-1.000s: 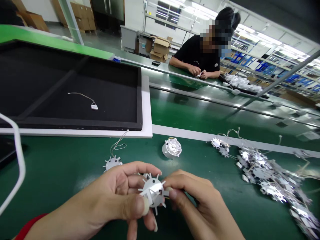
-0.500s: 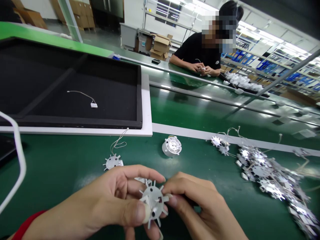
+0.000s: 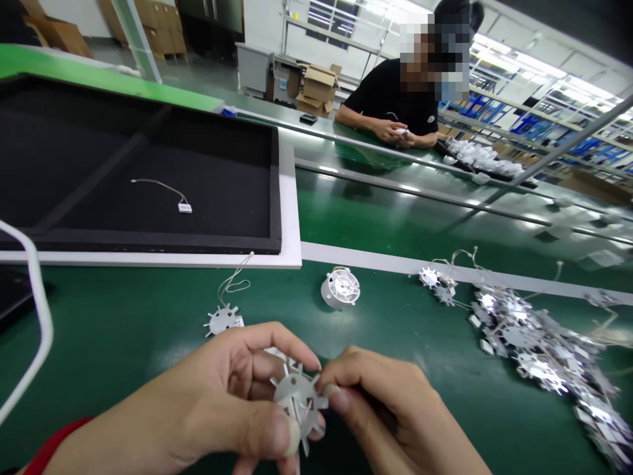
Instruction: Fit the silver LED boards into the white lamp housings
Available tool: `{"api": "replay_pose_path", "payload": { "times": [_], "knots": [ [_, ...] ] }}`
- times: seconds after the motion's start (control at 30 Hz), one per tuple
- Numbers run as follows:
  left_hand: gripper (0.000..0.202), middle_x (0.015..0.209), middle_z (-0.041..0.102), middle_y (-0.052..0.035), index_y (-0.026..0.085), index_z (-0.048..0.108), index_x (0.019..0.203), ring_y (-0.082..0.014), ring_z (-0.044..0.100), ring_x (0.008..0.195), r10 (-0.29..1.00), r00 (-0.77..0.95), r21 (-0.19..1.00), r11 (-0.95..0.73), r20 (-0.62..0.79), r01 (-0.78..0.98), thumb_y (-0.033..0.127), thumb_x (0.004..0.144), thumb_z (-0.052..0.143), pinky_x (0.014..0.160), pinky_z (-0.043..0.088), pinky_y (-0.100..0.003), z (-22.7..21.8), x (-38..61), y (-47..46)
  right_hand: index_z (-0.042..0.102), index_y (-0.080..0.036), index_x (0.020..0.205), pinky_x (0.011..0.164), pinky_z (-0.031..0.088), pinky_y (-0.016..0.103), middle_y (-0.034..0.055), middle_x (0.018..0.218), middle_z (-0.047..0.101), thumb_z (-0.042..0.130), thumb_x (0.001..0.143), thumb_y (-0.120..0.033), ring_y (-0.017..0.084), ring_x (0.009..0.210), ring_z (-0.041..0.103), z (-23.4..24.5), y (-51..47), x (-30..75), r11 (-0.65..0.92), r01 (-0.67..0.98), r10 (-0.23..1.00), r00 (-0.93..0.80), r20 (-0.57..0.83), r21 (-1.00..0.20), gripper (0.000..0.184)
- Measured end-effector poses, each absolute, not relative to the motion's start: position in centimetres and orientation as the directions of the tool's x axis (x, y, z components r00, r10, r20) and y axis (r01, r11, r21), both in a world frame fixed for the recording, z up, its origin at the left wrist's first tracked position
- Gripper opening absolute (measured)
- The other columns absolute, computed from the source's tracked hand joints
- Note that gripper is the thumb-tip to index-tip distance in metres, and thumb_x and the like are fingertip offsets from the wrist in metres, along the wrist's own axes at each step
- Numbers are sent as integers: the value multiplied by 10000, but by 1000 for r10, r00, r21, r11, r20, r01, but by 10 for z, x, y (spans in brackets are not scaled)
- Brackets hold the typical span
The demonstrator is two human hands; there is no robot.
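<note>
My left hand (image 3: 232, 402) is closed on a round silver metal plate (image 3: 302, 404) with narrow tabs around its rim, thumb in front and fingers behind. A small white piece lies against the plate near that thumb. At the plate's right edge, my right hand (image 3: 380, 402) pinches a tab or something beside it; the fingertips hide which. Past my left hand a similar silver plate (image 3: 222, 321) rests on the green bench with a thin wire attached. A white round plastic housing (image 3: 341, 288) with a spoked top stands beyond both hands.
Silver plates with wires are piled (image 3: 539, 343) at the right. A black panel (image 3: 123, 165) on a white board takes up the left, with a wired white connector (image 3: 184, 208) on it. A white cable (image 3: 42, 310) curves at the left edge. Across the bench a person (image 3: 390, 99) handles a white part.
The silver plate has tilted and shifted slightly left in my fingers. My right hand stays at its edge. The person across has moved their hands slightly.
</note>
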State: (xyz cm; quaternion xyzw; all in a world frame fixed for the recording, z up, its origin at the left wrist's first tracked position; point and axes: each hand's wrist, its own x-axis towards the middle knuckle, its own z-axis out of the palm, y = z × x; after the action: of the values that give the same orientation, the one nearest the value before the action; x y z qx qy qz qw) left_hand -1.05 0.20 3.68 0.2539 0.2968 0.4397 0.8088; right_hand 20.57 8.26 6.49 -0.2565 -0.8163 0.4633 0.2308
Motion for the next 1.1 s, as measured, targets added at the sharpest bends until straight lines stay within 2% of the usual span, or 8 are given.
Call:
{"api": "replay_pose_path", "payload": {
  "times": [0.1,0.17,0.3,0.5,0.57,0.63,0.97,1.1],
  "knots": [
    [389,967,805,-30,272,778,1175,-117,776,743,866,437,663,477,-244,-576,395,865,978,551,537,-63,38,-10,1,781,-282,971,668,522,138,-79,806,796,717,995,-150,75,643,706,67,82,207,455,218,639,-755,147,-863,149],
    [366,981,816,-38,287,783,1192,-120,787,752,869,433,657,472,-238,-588,378,887,963,569,551,-68,38,-10,2,778,-275,941,678,530,130,-77,793,791,743,986,-147,74,643,710,68,83,207,445,208,641,-753,147,-871,139],
    [368,985,814,-39,273,785,1162,-123,796,771,861,447,632,488,-240,-601,387,870,976,589,572,-70,41,-11,5,727,-227,855,662,538,125,-39,786,758,654,1003,-118,82,683,718,68,86,202,431,147,632,-753,182,-890,198],
    [332,952,816,-45,235,763,1144,-116,793,727,874,433,592,473,-221,-652,356,900,953,572,581,-73,42,-13,4,704,-225,919,697,562,109,-32,853,768,605,1002,-50,70,709,708,62,85,197,558,56,605,-711,359,-828,218],
    [304,964,816,-43,243,762,1170,-114,797,738,887,424,592,444,-184,-673,337,932,926,581,576,-68,40,-12,3,702,-229,935,693,561,110,-37,842,758,591,999,-38,68,698,706,62,85,197,581,64,602,-704,376,-811,230],
    [280,971,819,-37,254,769,1171,-114,801,753,895,412,611,426,-174,-668,339,946,912,586,567,-65,37,-12,3,700,-233,934,678,552,112,-43,828,749,591,997,-44,66,690,709,63,86,198,577,94,612,-708,353,-812,227],
    [376,973,848,-26,308,807,1218,-133,791,770,909,267,797,410,-320,-442,458,900,940,566,507,-107,38,-14,-2,706,-224,875,609,512,139,-44,782,753,581,1021,-117,72,639,699,69,87,203,503,218,640,-744,191,-836,220],
    [513,939,848,-46,293,766,1338,-137,774,771,905,251,830,418,-344,-369,569,923,888,569,493,-130,37,-15,-2,723,-232,868,589,513,154,-49,758,765,565,1020,-135,80,608,693,69,85,203,498,272,653,-743,150,-823,240]
  ]
}}
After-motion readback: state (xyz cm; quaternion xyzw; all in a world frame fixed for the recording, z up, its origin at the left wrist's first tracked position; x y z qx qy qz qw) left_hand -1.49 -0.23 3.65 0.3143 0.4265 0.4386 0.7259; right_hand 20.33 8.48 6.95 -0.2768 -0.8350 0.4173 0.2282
